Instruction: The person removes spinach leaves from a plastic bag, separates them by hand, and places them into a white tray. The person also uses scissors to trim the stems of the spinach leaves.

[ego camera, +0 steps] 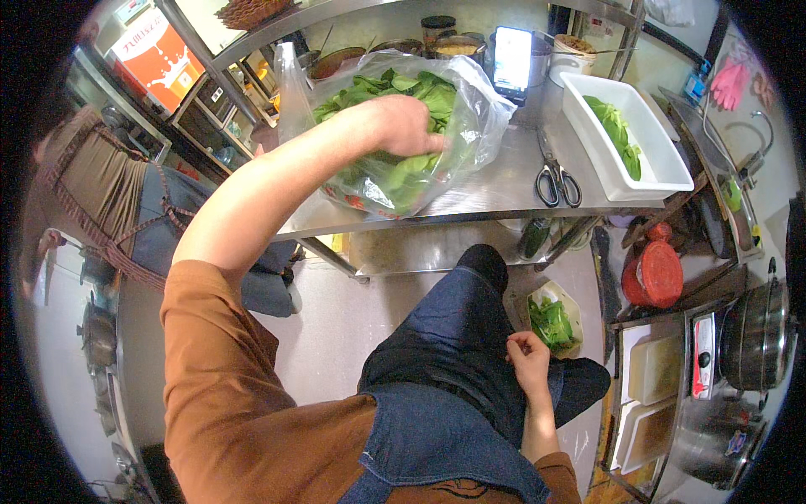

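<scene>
My left hand (408, 126) reaches into a clear plastic bag (482, 123) on the steel table. Green leafy vegetables (431, 88) fill the bag, and its rim stands loosely around them. My fingers point down among the leaves; their tips are hidden, so I cannot tell whether they grip any. My right hand (529, 359) is low over my right thigh, its fingers curled in, with nothing visible in it. Just beyond it, a pale bin (576, 305) on the floor holds loose green leaves (551, 322).
Black-handled scissors (557, 183) lie on the steel table (485, 183). A white plastic tub (661, 170) to the right holds several greens (614, 132). A lit phone (511, 63) stands behind the bag, near pots of food (459, 49). Another person (157, 208) stands at left.
</scene>
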`<action>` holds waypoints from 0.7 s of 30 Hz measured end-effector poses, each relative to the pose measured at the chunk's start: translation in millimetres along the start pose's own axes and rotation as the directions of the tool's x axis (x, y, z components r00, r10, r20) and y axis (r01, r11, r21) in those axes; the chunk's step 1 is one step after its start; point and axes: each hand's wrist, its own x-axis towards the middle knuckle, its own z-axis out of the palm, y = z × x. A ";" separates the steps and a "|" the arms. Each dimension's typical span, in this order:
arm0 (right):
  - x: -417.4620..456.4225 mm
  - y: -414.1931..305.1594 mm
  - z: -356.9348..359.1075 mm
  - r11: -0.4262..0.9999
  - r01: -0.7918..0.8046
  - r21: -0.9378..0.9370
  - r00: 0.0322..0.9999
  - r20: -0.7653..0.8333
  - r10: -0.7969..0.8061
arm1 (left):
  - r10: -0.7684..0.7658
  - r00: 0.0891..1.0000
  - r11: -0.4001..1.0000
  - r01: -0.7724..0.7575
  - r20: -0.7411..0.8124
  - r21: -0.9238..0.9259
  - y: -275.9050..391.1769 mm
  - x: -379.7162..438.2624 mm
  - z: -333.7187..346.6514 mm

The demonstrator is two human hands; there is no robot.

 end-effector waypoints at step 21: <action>-8.1 53.4 11.8 0.998 -0.051 0.029 0.998 0.039 0.050 | 0.134 0.962 0.980 -0.164 -0.239 -0.113 -3.2 -31.5 16.0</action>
